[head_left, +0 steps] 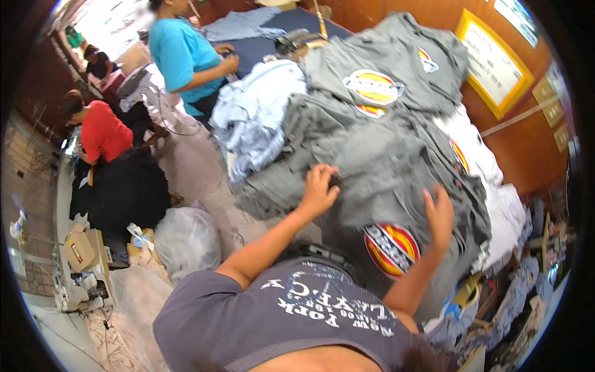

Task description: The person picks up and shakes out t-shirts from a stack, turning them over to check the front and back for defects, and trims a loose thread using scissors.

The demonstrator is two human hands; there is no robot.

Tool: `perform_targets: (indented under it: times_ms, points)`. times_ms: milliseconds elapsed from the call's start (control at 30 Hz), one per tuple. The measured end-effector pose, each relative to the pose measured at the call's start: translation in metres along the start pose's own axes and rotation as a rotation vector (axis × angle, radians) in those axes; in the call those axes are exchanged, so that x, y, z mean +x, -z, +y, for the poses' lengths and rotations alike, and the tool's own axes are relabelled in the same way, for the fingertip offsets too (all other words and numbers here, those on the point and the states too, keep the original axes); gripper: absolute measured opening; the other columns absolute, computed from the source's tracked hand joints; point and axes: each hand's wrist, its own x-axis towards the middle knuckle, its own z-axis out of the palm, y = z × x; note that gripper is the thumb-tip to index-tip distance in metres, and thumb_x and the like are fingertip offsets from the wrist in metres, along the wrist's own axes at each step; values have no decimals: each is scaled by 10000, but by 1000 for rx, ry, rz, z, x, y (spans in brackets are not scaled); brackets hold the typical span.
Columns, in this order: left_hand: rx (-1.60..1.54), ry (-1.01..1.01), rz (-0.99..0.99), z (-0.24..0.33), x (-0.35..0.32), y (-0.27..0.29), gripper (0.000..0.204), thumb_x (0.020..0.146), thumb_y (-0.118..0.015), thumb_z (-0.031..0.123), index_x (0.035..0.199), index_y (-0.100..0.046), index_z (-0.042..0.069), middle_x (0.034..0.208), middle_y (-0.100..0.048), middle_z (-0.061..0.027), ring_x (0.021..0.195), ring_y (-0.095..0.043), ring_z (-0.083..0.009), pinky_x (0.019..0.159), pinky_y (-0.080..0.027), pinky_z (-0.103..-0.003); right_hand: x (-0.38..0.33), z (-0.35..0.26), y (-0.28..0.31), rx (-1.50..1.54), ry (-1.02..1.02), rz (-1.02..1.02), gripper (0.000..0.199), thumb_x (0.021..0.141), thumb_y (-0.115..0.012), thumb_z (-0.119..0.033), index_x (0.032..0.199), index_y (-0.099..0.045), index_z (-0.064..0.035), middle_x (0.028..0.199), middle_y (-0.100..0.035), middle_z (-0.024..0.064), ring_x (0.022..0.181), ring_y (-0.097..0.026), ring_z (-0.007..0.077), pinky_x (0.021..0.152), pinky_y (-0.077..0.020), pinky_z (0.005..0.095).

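A heap of grey shirts [347, 149] with round red, yellow and blue printed patches spreads in front of me. My left hand [319, 191] rests over the heap's near left part, its fingers bent and thumb apart, with nothing visible gripped. Farther right, my right hand [439, 217] is raised beside the cloth, fingers apart and nothing held. Between my arms, one grey shirt hangs toward me, showing a large round patch [391, 250]. Whether my fingertips touch the fabric is hard to make out.
Light blue garments [257, 118] lie at the heap's left, white ones [499, 211] at its right. A person in a blue shirt [186, 59] stands by a dark table; another in red [108, 133] sits farther left. A clear plastic bag [188, 243] lies on the floor.
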Motion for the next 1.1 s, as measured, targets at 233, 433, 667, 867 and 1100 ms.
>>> perform_targets:
  times_ms: [233, 433, 667, 867, 1100]
  points:
    - [107, 38, 66, 11, -9, 19, 313, 693, -561, 62, 1001, -519, 91, 989, -438, -132, 972, -398, -303, 845, -314, -368, 48, -25, -63, -126, 175, 39, 452, 708, -605, -327, 1110, -498, -151, 1194, -433, 73, 1067, -421, 293, 834, -378, 446]
    - [-102, -17, -361, -9, -28, 15, 211, 768, -524, 38, 978, -508, 38, 890, -547, -83, 790, -546, -185, 702, -422, -272, 79, -19, -55, 242, 90, -2, 303, 718, -597, -268, 983, -558, -127, 1067, -521, 46, 962, -490, 285, 788, -404, 390]
    - [-418, 199, -459, 5, -42, 7, 276, 766, -544, 47, 1028, -459, 30, 892, -521, -94, 843, -526, -197, 727, -424, -288, 114, -57, -55, -146, 563, 155, 211, 700, -551, -63, 893, -593, -139, 1040, -538, 28, 950, -503, 235, 797, -383, 359]
    - [-162, -146, -477, 13, -5, 18, 364, 741, -554, 33, 1094, -469, 57, 867, -485, -91, 802, -493, -223, 714, -409, -300, 103, -47, -29, -310, 656, 232, 159, 650, -549, -40, 761, -578, -150, 902, -532, -15, 909, -488, 210, 730, -369, 385]
    - [-156, -317, -311, 48, -11, -4, 324, 718, -505, -14, 1039, -496, 32, 1037, -471, -136, 984, -443, -307, 835, -367, -359, 25, 29, -10, -250, 410, 417, 130, 659, -557, -27, 742, -554, -128, 802, -521, 2, 758, -519, 197, 639, -399, 320]
